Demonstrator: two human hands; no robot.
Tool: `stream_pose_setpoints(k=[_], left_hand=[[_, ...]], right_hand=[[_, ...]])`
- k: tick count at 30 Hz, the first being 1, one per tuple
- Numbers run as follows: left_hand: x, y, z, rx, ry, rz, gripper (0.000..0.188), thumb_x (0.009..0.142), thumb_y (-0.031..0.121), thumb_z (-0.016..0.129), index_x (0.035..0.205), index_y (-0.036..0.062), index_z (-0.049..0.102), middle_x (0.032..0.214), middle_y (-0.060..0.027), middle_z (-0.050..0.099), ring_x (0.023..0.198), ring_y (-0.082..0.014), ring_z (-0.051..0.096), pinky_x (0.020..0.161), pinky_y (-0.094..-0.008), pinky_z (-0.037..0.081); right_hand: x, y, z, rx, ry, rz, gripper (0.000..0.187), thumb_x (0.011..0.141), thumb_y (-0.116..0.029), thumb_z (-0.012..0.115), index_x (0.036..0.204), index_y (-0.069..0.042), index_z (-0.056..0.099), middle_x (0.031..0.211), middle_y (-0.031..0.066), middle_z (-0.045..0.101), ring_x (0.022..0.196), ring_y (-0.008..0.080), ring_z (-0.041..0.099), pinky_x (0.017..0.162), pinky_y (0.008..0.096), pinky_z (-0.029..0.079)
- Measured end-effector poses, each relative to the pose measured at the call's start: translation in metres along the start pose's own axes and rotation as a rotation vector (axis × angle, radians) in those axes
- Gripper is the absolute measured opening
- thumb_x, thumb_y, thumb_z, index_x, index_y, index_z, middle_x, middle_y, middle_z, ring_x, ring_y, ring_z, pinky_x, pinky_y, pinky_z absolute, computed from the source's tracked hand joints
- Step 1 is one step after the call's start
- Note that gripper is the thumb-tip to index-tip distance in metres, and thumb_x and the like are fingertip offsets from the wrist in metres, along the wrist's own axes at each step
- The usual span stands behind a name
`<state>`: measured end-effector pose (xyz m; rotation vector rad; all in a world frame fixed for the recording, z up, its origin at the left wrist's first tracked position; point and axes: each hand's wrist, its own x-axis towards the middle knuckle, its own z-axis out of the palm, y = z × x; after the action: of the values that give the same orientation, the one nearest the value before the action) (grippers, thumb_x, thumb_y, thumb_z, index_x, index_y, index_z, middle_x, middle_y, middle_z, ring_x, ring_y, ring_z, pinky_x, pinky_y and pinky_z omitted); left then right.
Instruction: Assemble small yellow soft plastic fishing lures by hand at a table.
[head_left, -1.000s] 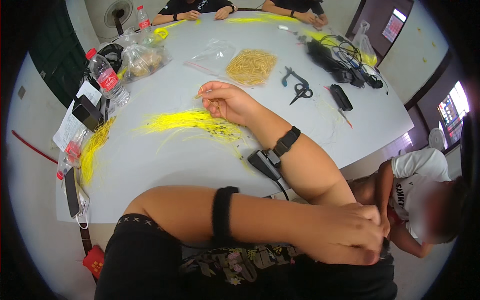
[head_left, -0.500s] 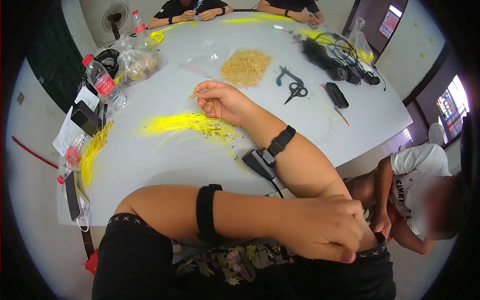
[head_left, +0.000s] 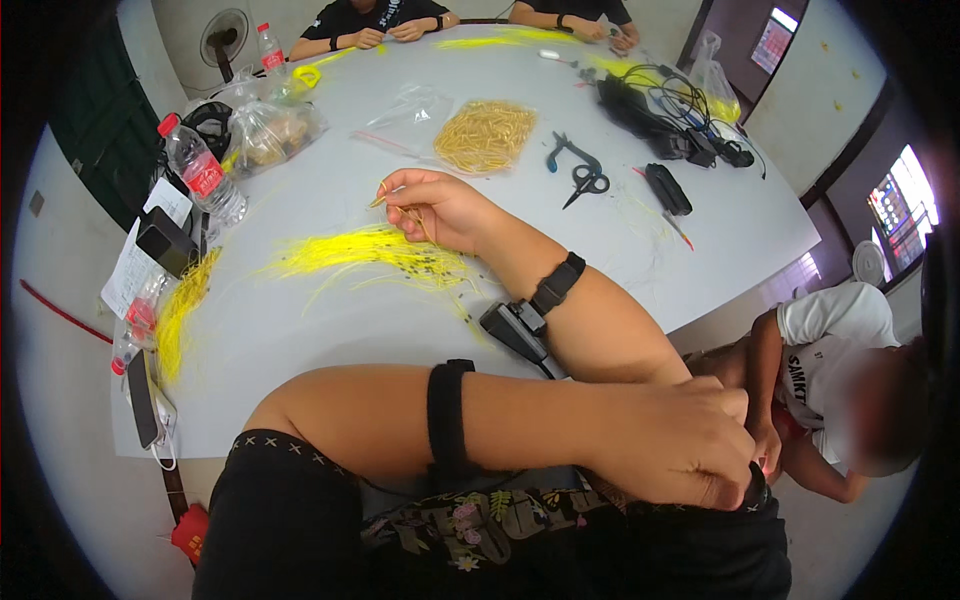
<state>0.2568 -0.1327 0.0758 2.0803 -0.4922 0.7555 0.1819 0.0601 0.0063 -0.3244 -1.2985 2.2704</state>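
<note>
My right hand (head_left: 440, 210) is pinched shut on a small gold piece (head_left: 379, 200) above the table. A thin yellow cord (head_left: 424, 228) runs under its fingers. Just below that hand lies a bundle of bright yellow strings (head_left: 350, 252) with small dark bits along its right part. My left hand (head_left: 680, 445) reaches across my body to my right upper arm, by the sleeve edge. Its fingers are curled in, and what they hold, if anything, is hidden. Beyond my right hand lies a clear bag of small gold pieces (head_left: 485, 137).
Scissors (head_left: 586, 184) and a bent dark tool (head_left: 572, 152) lie right of the bag. Black cables (head_left: 680, 125) are heaped at the far right. A water bottle (head_left: 203, 172) and a second yellow bundle (head_left: 183, 320) stand left. Other people sit across the table and at right.
My left hand has slid right along my right arm toward the sleeve. The right hand keeps its pinch on the gold piece, and the whole view has shifted slightly.
</note>
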Motion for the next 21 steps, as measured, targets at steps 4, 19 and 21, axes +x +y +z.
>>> stream_pose_setpoints(k=[4,19,21], left_hand=[[0.021,0.003,0.009,-0.166,0.116,0.072,0.04,0.097,0.039,0.041,0.084,0.0064,0.059,0.084,-0.0044,0.056,0.086,-0.0271,0.046,0.081,-0.0407,0.037],[0.025,-0.009,0.005,-0.251,-0.024,-0.131,0.048,0.099,0.04,0.035,0.077,0.0035,0.057,0.082,-0.0106,0.056,0.09,-0.0274,0.047,0.085,-0.0392,0.037],[0.047,-0.009,0.02,-0.512,-0.109,-0.172,0.058,0.1,0.045,0.029,0.074,-0.0002,0.054,0.082,-0.018,0.054,0.09,-0.0304,0.046,0.084,-0.0414,0.038]], right_hand=[[-0.002,0.0,-0.002,-0.006,0.043,0.018,0.009,0.09,-0.007,0.054,0.097,-0.005,0.057,0.075,0.0044,0.06,0.059,0.0084,0.051,0.051,0.0228,0.037],[0.0,0.001,-0.004,0.004,0.006,0.004,0.008,0.089,-0.007,0.055,0.096,-0.005,0.057,0.075,0.0044,0.06,0.058,0.0085,0.052,0.05,0.022,0.038],[0.001,0.003,-0.006,-0.021,0.043,0.03,0.011,0.087,-0.007,0.056,0.098,-0.005,0.056,0.075,0.0058,0.06,0.056,0.009,0.051,0.05,0.0233,0.036]])
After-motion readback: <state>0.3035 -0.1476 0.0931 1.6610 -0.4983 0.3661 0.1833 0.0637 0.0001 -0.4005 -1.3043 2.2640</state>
